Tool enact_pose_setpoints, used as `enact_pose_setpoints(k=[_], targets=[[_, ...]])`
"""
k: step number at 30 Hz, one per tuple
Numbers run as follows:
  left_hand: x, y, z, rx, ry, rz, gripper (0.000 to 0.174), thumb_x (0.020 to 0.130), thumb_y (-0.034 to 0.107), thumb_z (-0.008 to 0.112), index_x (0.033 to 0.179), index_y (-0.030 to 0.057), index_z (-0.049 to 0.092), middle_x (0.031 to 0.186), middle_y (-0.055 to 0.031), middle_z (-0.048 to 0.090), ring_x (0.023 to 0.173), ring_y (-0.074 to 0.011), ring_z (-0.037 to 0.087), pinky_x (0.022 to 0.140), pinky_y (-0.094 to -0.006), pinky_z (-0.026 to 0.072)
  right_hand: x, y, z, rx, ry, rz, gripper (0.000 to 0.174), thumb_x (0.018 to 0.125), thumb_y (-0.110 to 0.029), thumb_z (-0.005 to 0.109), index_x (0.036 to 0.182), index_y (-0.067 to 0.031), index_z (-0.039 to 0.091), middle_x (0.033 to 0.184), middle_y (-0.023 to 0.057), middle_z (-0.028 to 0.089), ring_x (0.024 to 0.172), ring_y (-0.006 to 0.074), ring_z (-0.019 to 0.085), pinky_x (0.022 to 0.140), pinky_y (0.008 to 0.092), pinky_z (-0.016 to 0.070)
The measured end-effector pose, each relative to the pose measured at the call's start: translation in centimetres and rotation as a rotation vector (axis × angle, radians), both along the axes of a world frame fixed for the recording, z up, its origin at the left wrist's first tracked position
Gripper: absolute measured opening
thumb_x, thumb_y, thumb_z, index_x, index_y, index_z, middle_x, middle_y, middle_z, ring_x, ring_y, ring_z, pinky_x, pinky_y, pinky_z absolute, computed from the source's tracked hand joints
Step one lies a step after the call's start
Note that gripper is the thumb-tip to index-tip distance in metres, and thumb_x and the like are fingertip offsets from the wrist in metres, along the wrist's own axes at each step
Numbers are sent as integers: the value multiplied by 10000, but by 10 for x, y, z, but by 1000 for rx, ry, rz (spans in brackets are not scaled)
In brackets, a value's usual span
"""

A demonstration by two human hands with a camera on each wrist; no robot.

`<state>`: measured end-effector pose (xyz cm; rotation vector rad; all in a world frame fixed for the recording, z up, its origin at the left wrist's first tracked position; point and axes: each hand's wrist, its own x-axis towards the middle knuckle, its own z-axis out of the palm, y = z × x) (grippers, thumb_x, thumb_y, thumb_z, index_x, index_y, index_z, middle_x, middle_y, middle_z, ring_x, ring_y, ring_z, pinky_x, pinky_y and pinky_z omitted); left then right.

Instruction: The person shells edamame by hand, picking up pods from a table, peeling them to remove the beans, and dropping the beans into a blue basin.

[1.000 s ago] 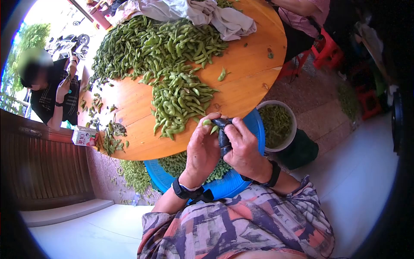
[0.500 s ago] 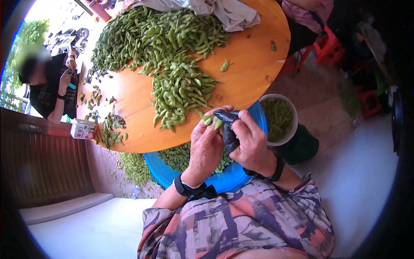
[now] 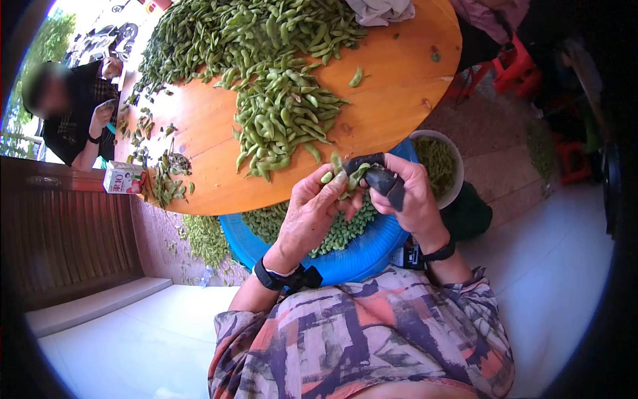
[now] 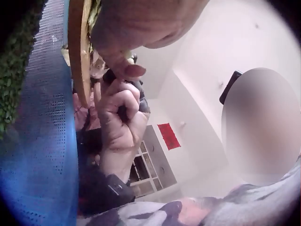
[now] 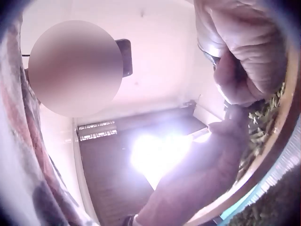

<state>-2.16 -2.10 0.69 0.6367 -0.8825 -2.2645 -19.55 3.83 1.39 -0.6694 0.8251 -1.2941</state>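
My left hand (image 3: 309,209) pinches green soybean pods (image 3: 332,176) between its thumb and fingers, over the near edge of the table. Close beside it, my right hand (image 3: 415,193) has black coverings (image 3: 384,185) on its thumb and forefinger, which pinch a green pod (image 3: 357,175). In the left wrist view, the right hand (image 4: 123,113) faces me with its fingers curled. Both hands meet in the right wrist view, where the pods between them are mostly hidden. Below the hands, a blue basin (image 3: 362,256) holds shelled green beans (image 3: 345,233).
A large heap of pods (image 3: 286,113) covers much of the round wooden table (image 3: 392,86). A white bucket (image 3: 457,178) of pods stands at right. Empty hulls (image 3: 203,239) lie on the floor at left. A carton (image 3: 119,178) stands by the table edge; another person (image 3: 80,123) sits beyond.
The head view has tilted down, so the table sits higher. My right hand has turned and shifted slightly right, its black-covered fingers now angled outward. Both hands stay together at the pods.
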Motion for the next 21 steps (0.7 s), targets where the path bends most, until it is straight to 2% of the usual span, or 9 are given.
enact_pose_setpoints(k=[2,3,6,7,9,12,16,18,21], targets=[[-2,2,-2,-6,-28,22,253,1000,192,546,1140,-17,579,949,-86,661,727,-126,601,605,-238,473,15,2,8,-230,776,-264,152,901,-56,541,1010,11,623,662,10,518,570,105,512,537,270,433],[-1,2,-5,-66,-53,-14,252,984,189,578,1140,-9,586,896,-66,654,717,-116,584,609,-228,460,12,3,11,-297,923,-249,184,826,-7,572,999,0,634,715,81,541,655,226,591,629,337,476],[-4,7,-4,-44,-108,59,215,980,200,587,1066,3,601,810,-47,635,662,-103,560,567,-228,435,14,6,10,-456,1125,-333,243,764,20,581,1001,8,634,791,131,541,701,312,593,634,361,475],[-2,7,-6,-42,-109,59,215,980,200,587,1066,3,601,810,-47,635,662,-103,560,567,-228,435,11,7,11,-474,1161,-318,274,733,21,597,1004,10,630,848,150,537,748,352,584,647,378,478],[3,4,-11,1,-131,-11,192,980,208,590,954,18,596,730,-31,612,580,-90,528,500,-218,391,11,6,12,-485,1189,-334,287,727,23,606,1012,6,632,852,150,536,754,347,586,652,382,479],[5,3,-13,-101,-192,-19,180,990,196,568,950,26,610,738,-12,612,560,-71,515,440,-194,334,9,6,10,-491,1212,-334,318,715,35,620,1030,-4,637,864,151,533,768,343,589,664,389,484],[7,1,-14,-121,-291,-111,233,999,243,557,948,23,617,740,-4,605,561,-64,514,431,-182,326,17,9,14,-515,1244,-344,371,691,74,631,1051,-14,644,876,149,534,776,343,590,674,392,493],[-3,9,0,-92,-334,17,240,1009,237,540,888,32,565,661,5,538,527,-70,471,461,-201,341,21,8,11,-533,1256,-373,388,674,85,629,1049,-14,639,876,145,533,766,347,590,657,394,499],[-5,13,-5,-140,-208,40,223,1008,234,543,946,21,568,723,-9,557,562,-69,480,486,-202,358,20,5,10,-537,1262,-438,349,695,62,648,1037,-8,659,862,148,564,745,337,607,646,380,502]])
